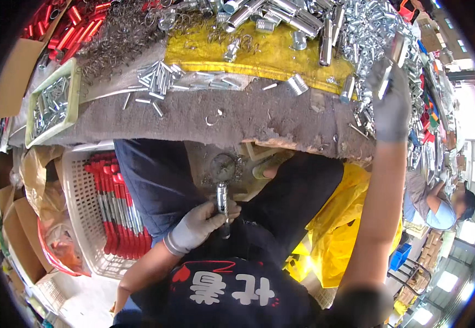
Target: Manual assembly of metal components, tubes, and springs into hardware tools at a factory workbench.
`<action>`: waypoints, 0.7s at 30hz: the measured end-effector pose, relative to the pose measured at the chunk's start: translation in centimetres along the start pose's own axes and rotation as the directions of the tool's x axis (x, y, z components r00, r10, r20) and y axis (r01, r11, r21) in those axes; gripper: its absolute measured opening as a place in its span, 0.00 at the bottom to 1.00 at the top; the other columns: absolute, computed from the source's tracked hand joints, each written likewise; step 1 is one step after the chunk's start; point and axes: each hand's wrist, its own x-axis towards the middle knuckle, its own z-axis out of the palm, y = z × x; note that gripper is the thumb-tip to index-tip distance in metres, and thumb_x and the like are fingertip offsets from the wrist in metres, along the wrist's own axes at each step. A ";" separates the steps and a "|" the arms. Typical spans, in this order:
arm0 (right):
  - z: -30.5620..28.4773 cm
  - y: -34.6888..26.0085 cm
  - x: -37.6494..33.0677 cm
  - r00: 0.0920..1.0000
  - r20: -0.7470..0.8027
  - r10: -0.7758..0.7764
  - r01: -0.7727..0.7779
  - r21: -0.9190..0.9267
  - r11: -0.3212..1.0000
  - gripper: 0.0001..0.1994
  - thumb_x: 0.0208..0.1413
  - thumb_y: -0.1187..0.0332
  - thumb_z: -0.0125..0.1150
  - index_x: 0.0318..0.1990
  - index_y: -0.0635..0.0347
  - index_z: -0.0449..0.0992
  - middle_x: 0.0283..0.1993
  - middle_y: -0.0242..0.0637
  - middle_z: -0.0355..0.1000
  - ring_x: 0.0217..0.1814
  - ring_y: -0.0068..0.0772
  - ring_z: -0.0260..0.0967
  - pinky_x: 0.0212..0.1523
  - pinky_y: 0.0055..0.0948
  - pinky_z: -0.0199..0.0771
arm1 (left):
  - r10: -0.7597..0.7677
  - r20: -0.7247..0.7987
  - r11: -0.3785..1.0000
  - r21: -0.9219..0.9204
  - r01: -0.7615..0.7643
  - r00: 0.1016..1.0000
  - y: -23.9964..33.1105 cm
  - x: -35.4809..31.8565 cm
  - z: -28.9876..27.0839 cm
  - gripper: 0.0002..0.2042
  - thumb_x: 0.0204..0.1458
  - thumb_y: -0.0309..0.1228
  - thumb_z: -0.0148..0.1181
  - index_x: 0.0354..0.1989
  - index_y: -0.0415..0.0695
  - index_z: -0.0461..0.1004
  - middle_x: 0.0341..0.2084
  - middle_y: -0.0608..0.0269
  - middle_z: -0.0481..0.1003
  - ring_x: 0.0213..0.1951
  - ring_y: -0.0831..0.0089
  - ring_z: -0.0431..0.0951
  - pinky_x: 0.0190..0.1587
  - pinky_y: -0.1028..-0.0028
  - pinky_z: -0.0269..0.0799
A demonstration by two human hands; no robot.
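My left hand (196,227), in a pale grey glove, is closed around a shiny metal tube (222,199) held upright in front of my lap. Its dark lower end shows below my fingers. At the right, my right hand (391,109), also gloved, reaches over a heap of silvery metal parts (366,33). Its fingers are closed on a shiny metal piece (398,50), whose exact shape I cannot make out. Loose metal pins (158,78) and a short threaded sleeve (297,84) lie on the cloth-covered bench (204,109) between my hands.
A pale tray (75,104) of pins stands at the bench's left, near thin wire springs (114,46) and red tubes (76,35). Beside my left leg, a white basket (79,210) holds red-ended tools (120,208). Yellow sheeting (333,246) lies by my right leg. Another person (439,205) works far right.
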 end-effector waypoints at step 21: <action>11.5 6.1 -25.2 0.567 0.618 0.545 -0.610 -0.131 0.782 0.17 0.64 0.73 0.42 0.58 0.68 0.55 0.52 0.43 0.68 0.55 0.33 0.67 0.58 0.32 0.65 | -0.115 0.316 0.846 0.527 -0.074 0.942 0.7 -0.3 -2.8 0.31 0.59 0.35 0.54 0.66 0.36 0.49 0.59 0.55 0.62 0.60 0.71 0.61 0.62 0.72 0.56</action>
